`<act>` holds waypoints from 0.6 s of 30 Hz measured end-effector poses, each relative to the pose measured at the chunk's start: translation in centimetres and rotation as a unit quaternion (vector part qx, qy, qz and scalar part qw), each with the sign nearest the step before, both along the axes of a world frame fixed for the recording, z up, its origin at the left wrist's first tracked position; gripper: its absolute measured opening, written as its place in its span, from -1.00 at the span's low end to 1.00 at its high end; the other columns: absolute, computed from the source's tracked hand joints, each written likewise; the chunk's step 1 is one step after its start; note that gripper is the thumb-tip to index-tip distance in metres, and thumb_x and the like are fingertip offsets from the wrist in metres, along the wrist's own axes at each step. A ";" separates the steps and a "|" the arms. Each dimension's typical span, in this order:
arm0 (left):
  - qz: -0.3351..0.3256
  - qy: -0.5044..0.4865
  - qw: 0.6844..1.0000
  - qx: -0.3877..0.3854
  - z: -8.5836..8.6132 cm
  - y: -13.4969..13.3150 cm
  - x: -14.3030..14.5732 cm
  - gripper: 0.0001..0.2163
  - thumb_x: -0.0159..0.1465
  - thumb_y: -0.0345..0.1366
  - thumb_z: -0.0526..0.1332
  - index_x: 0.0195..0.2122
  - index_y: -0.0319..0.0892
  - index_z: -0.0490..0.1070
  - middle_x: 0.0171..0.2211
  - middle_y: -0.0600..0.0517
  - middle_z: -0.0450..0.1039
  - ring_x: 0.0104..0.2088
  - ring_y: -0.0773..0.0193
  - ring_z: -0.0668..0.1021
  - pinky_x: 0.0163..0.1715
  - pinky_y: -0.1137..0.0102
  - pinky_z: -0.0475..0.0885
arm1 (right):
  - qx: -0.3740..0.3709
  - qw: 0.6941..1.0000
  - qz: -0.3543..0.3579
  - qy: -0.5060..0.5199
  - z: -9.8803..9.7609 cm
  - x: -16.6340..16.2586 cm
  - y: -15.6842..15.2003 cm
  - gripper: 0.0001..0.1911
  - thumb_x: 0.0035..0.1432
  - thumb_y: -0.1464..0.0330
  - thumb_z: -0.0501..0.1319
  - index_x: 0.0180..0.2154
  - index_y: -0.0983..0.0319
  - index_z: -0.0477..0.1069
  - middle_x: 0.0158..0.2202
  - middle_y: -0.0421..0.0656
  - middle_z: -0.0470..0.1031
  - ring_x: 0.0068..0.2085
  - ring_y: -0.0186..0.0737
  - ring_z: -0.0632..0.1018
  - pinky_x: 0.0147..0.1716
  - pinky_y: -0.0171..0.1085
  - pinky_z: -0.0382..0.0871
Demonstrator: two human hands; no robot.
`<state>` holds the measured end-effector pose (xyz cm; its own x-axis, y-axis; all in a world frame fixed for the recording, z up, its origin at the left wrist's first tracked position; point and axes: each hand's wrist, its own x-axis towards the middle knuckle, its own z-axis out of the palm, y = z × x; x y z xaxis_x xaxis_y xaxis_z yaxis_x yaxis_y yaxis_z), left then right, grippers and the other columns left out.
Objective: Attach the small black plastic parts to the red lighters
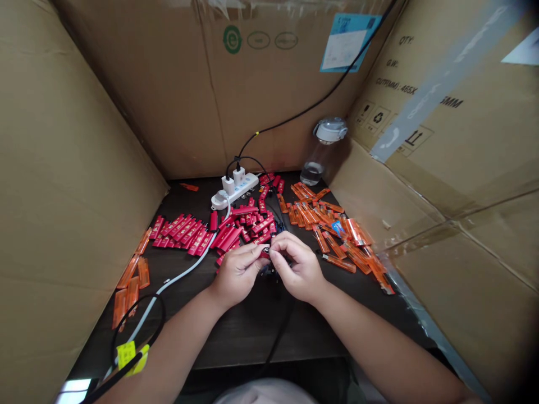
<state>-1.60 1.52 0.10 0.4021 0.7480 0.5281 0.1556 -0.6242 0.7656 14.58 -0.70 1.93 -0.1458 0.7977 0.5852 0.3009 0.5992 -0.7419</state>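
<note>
In the middle of the head view, my left hand [236, 273] is closed round a red lighter [265, 253], with only its end showing. My right hand [297, 265] is pinched at that same end, where a small shiny metal part shows; whatever lies between its fingertips is hidden. Just beyond my hands lies a heap of red lighters [227, 238]. More red lighters [182, 231] lie in rows to the left. Transparent orange lighter bodies [332, 247] are spread to the right of my right hand.
A white power strip [234, 191] with plugged-in chargers stands at the back. A white cable [185, 273] runs left of my hands. A water bottle [316, 154] stands back right. Several orange pieces [132, 289] lie far left. Cardboard walls [160, 84] enclose the dark table [236, 342].
</note>
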 end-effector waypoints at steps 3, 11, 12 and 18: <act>0.002 0.016 1.000 0.005 -0.4 0.1 -0.1 -0.82 0.30 -0.35 0.14 -0.20 -0.19 0.54 -0.35 -0.04 0.52 -0.36 0.32 0.55 -0.35 0.45 0.50 | -0.008 1.000 -0.003 -0.006 0.1 0.1 0.1 -0.89 0.19 0.48 0.12 -0.39 0.22 0.32 -0.38 -0.14 0.36 -0.35 -0.26 0.42 -0.33 -0.24 0.36; -0.004 0.047 0.999 0.009 -0.6 0.1 -0.3 -0.82 0.31 -0.36 0.12 -0.20 -0.22 0.51 -0.36 -0.05 0.49 -0.28 0.26 0.57 -0.26 0.41 0.51 | -0.008 0.999 0.019 -0.029 0.2 0.4 0.3 -0.88 0.19 0.49 0.12 -0.40 0.23 0.32 -0.38 -0.13 0.36 -0.34 -0.26 0.42 -0.31 -0.25 0.35; -0.004 0.048 0.999 0.008 -0.6 0.0 -0.3 -0.82 0.31 -0.35 0.12 -0.20 -0.22 0.51 -0.37 -0.05 0.49 -0.28 0.26 0.57 -0.26 0.42 0.51 | -0.009 0.999 0.023 -0.031 0.3 0.5 0.3 -0.88 0.19 0.49 0.12 -0.40 0.23 0.32 -0.38 -0.13 0.35 -0.34 -0.26 0.42 -0.32 -0.25 0.35; -0.012 0.040 0.999 -0.004 -0.3 -0.3 -0.2 -0.83 0.32 -0.35 0.12 -0.24 -0.21 0.51 -0.39 -0.04 0.47 -0.38 0.32 0.53 -0.35 0.45 0.48 | -0.017 0.999 0.037 -0.035 0.7 0.7 0.3 -0.87 0.21 0.45 0.12 -0.41 0.23 0.34 -0.40 -0.13 0.37 -0.35 -0.26 0.42 -0.34 -0.25 0.36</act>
<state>-1.77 1.25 -0.25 0.4605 0.7417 0.4876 0.2019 -0.6224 0.7562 15.24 -0.39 2.65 -0.2452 0.8020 0.5446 0.3085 0.5971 -0.7405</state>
